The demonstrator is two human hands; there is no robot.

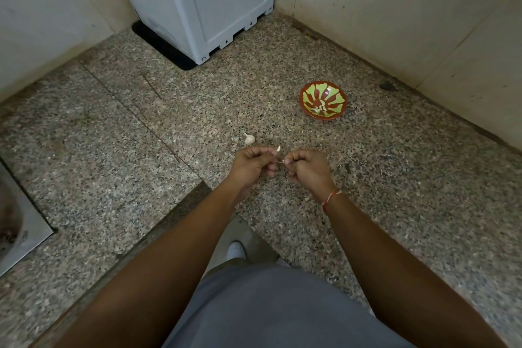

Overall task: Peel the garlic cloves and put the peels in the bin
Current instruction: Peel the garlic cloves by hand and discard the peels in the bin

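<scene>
Garlic clove (278, 149) | left grip (252, 164) pinches it | right grip (305, 167) curled, pinching peel (280, 161)

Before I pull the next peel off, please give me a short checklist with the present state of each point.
1. Left hand grips the garlic clove: ok.
2. Right hand pinches the peel: ok.
3. Bowl in reach, peeled cloves inside: ok.
4. Remaining garlic on the counter, near the hands: ok.
5. Bin for the peels in view: not ok.
6. Clove fully peeled: cannot tell.
</scene>
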